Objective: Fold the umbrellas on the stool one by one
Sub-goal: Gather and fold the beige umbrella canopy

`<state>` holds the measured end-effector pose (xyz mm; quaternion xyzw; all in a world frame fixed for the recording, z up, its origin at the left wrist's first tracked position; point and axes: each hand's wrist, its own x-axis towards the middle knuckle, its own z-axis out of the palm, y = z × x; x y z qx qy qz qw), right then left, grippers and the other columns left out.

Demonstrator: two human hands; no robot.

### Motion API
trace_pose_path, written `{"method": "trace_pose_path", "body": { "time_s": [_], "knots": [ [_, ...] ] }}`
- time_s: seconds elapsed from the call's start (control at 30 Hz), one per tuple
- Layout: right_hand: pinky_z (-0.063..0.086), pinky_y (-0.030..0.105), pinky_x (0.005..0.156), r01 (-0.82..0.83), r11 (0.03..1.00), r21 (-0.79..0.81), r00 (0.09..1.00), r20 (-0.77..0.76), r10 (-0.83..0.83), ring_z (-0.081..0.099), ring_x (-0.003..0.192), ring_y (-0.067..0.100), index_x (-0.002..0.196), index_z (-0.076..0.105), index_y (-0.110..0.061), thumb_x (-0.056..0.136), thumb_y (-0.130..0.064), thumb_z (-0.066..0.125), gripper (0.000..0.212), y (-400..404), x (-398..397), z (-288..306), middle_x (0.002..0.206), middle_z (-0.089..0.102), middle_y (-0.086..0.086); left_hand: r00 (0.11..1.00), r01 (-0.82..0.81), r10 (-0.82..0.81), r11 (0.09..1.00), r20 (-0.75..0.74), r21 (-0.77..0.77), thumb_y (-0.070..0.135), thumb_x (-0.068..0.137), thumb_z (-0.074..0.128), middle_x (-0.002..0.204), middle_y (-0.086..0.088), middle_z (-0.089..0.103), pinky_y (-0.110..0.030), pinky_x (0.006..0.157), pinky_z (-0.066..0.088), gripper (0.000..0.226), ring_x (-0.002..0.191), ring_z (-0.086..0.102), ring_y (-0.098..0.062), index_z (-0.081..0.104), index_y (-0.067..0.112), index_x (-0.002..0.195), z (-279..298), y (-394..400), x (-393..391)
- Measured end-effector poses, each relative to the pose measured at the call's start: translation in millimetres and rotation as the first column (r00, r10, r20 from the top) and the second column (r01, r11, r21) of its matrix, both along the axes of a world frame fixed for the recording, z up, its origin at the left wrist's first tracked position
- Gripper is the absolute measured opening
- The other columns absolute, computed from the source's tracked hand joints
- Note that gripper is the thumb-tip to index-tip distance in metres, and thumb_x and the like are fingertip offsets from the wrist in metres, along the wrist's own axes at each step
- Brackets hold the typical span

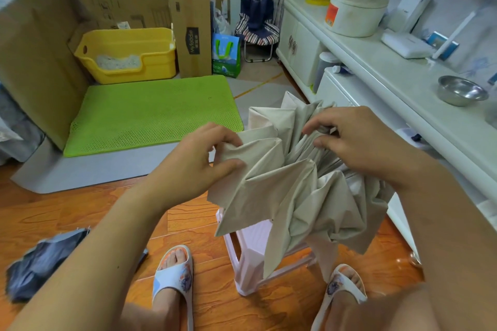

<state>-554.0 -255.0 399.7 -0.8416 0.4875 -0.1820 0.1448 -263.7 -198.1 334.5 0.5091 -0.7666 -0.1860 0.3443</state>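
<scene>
A beige umbrella [290, 191] hangs collapsed in loose pleats above a pale pink plastic stool [250, 263]. My left hand [199, 158] pinches one fabric panel at the umbrella's left edge between thumb and fingers. My right hand [357, 140] grips a bunch of pleats near the top right, fingers curled into the cloth. The shaft and handle are hidden under the fabric. A dark grey-blue umbrella [45, 266] lies crumpled on the wooden floor at the lower left.
A white cabinet [376, 72] with a steel bowl [461, 90] and a round white container [355, 12] runs along the right. A green mat [150, 113], a yellow litter tray [126, 54] and cardboard boxes [188, 21] stand behind. My slippered feet [174, 277] flank the stool.
</scene>
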Motion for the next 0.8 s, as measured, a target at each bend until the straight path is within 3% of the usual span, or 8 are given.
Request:
{"method": "trace_pose_path", "body": {
  "time_s": [0.1,0.17,0.23,0.37,0.47,0.6,0.7,0.8],
  "knots": [
    [0.044,0.029,0.080,-0.012,1.000,0.005,1.000,-0.003,0.013,0.055,0.082,0.012,0.106,0.078,-0.025,0.086,-0.009,0.077,0.026,0.8,0.9,0.2,0.085,0.063,-0.003,0.995,-0.073,0.066,0.991,0.069,0.114,0.054,0.086,0.068,0.092,0.010,0.063,-0.043,0.081,0.050,0.027,0.088,0.059,-0.013,0.054,0.037,0.102,-2.2,1.3,2.9],
    [0.045,0.029,0.081,-0.013,1.000,0.011,1.000,-0.002,0.013,0.055,0.081,0.011,0.106,0.077,-0.025,0.086,-0.008,0.077,0.026,0.9,1.4,0.6,0.084,0.063,-0.003,0.989,-0.089,0.072,0.988,0.132,0.126,0.047,0.090,0.070,0.093,0.007,0.065,-0.042,0.080,0.051,0.028,0.089,0.062,-0.018,0.052,0.039,0.110,-2.0,2.9,3.3],
    [0.046,0.030,0.081,-0.009,1.000,0.013,1.000,-0.001,0.009,0.056,0.079,0.009,0.105,0.078,-0.025,0.085,-0.008,0.077,0.026,0.7,1.6,0.8,0.084,0.063,-0.002,0.993,-0.069,0.060,0.993,0.101,0.093,0.036,0.093,0.071,0.096,0.009,0.067,-0.036,0.080,0.049,0.026,0.090,0.063,-0.016,0.056,0.037,0.114,0.9,4.8,2.3],
    [0.047,0.032,0.082,0.003,1.000,0.022,1.000,-0.006,-0.003,0.057,0.082,0.010,0.105,0.078,-0.026,0.085,-0.009,0.078,0.026,0.2,-1.5,1.5,0.089,0.065,0.002,0.998,-0.047,0.046,0.998,0.031,0.037,0.025,0.092,0.074,0.090,0.012,0.069,-0.022,0.080,0.045,0.008,0.088,0.061,-0.004,0.066,0.024,0.091,11.7,8.8,5.3],
    [0.049,0.035,0.085,-0.003,0.999,0.037,1.000,-0.019,0.004,0.060,0.087,0.015,0.106,0.078,-0.025,0.086,-0.009,0.076,0.026,0.1,-3.9,2.4,0.090,0.066,0.005,0.998,-0.058,0.057,0.993,0.004,0.102,0.018,0.092,0.073,0.090,0.014,0.074,-0.019,0.086,0.046,0.009,0.092,0.066,-0.003,0.072,0.025,0.088,15.3,14.0,10.3],
    [0.050,0.038,0.088,0.003,0.999,0.049,1.000,-0.021,-0.002,0.062,0.090,0.018,0.106,0.078,-0.026,0.086,-0.010,0.077,0.026,-0.4,-5.2,4.0,0.093,0.069,0.007,0.991,-0.120,0.126,0.985,-0.038,0.124,0.019,0.092,0.074,0.091,0.032,0.071,-0.003,0.076,0.040,0.014,0.088,0.064,0.014,0.076,0.032,0.088,15.0,15.2,13.6],
    [0.050,0.039,0.088,0.019,0.999,0.045,1.000,-0.009,-0.018,0.064,0.091,0.020,0.107,0.078,-0.026,0.086,-0.012,0.078,0.025,-0.8,-1.4,3.9,0.095,0.070,0.007,0.962,-0.224,0.231,0.973,-0.144,0.062,0.010,0.090,0.074,0.093,0.022,0.074,-0.017,0.084,0.050,0.027,0.090,0.066,0.008,0.073,0.036,0.099,8.5,7.4,8.7],
    [0.050,0.035,0.086,0.051,0.999,0.017,0.998,-0.022,-0.051,0.064,0.090,0.018,0.106,0.077,-0.029,0.085,-0.016,0.079,0.025,-1.7,3.7,2.9,0.094,0.071,0.003,0.947,-0.257,0.231,0.962,-0.225,-0.093,0.021,0.091,0.071,0.117,0.009,0.061,-0.030,0.096,0.049,0.033,0.112,0.058,-0.005,0.066,0.031,0.123,10.6,7.6,-3.9]
  ]
}}
